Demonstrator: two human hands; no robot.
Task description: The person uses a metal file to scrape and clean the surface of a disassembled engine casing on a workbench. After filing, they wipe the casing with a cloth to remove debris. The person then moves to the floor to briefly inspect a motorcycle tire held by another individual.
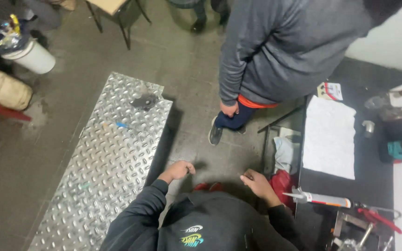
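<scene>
Two bare hands in view, both the wearer's, both empty; left hand (178,169) curled into a loose fist above the floor, just beside the right edge of the diamond-plate metal sheet (103,158), not touching it; right hand (255,182) half curled, fingers bent, grasping nothing, hanging over the grey floor (196,88) between the sheet and the black workbench (373,172); dark sleeves and torso fill the bottom edge, feet hidden, one red bit between the hands too covered to name.

One sheet, lying flat, near end cut off by the bottom frame edge; on it one small blue item and one dark smudged patch near the far end, both too small to identify.

One caulking tube (324,200) lies on the bench's near left corner, nozzle pointing left past the edge, near the right hand but apart; one red-handled tool (378,217) beside it, partly cut off; metal parts at the bottom right corner unclear.

One white sheet of paper (330,135) mid-bench; one teal power tool (398,151) at right, cropped; small metal pieces beyond, blurred.

One other person in a grey jacket (280,51) stands ahead, one hand (229,109) at the thigh, head out of frame, one shoe clear.

Open floor strip runs between sheet and bench.

Far left: one white bucket (33,56), one tan sack (3,88); chair legs at top, cut off.
</scene>
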